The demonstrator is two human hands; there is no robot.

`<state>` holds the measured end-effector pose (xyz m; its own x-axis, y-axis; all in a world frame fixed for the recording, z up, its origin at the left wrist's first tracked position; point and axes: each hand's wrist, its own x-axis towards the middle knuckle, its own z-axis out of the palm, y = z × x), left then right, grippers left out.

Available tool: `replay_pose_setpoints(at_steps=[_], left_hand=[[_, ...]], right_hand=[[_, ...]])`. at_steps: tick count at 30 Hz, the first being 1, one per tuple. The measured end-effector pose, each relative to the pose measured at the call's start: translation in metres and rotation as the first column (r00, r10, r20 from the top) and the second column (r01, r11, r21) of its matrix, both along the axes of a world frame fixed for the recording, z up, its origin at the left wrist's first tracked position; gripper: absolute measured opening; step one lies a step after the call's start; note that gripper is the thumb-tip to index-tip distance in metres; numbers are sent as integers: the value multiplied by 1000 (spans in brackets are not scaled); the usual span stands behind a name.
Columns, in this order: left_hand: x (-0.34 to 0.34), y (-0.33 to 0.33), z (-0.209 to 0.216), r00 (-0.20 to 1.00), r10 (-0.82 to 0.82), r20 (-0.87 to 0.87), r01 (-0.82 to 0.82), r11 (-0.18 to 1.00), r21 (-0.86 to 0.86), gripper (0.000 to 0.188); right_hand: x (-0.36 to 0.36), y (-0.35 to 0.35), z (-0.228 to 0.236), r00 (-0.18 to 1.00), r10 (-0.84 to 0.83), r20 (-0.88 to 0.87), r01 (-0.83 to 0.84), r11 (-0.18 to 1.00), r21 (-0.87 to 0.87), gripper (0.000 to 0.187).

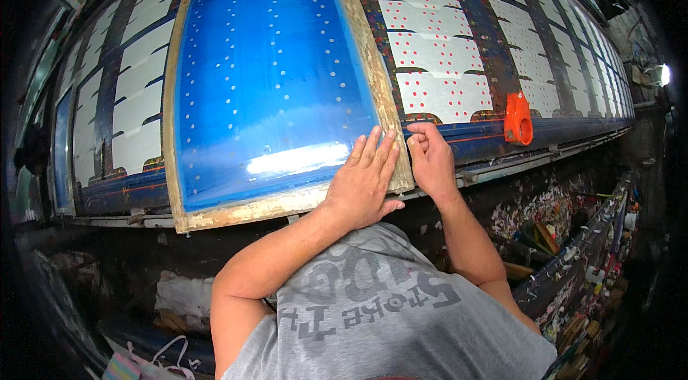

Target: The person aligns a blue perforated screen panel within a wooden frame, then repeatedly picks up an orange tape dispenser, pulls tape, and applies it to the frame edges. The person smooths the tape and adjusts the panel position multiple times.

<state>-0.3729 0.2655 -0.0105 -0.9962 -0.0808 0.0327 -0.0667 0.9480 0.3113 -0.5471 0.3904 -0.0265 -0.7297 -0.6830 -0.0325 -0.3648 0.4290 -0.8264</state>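
Observation:
A large printing screen, blue mesh with rows of small pale dots, lies in a worn wooden frame on the long table. My left hand rests flat on the near right corner of the screen, fingers stretched over mesh and wood. Just right of the frame's edge is my right hand, its fingers curled in toward the thumb. What they hold, if anything, is hidden. White cut pieces with red dots lie in a column to the right of the screen.
An orange plastic holder stands at the table's near edge, right of my hands. White pieces lie in columns to the left. A metal rail runs along the front. A bin of scraps sits below right. A lamp shines far right.

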Motion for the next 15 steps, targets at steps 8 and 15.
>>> replay_pose_setpoints(at_steps=[8,15], left_hand=[[129,-57,12,923,338,183,-343,939,-2,114],[252,-90,0,732,672,113,-656,740,-147,110]], right_hand=[[-10,16,-23,995,12,101,-8,999,-36,26],[-14,18,-28,987,28,160,-20,999,-51,26]])
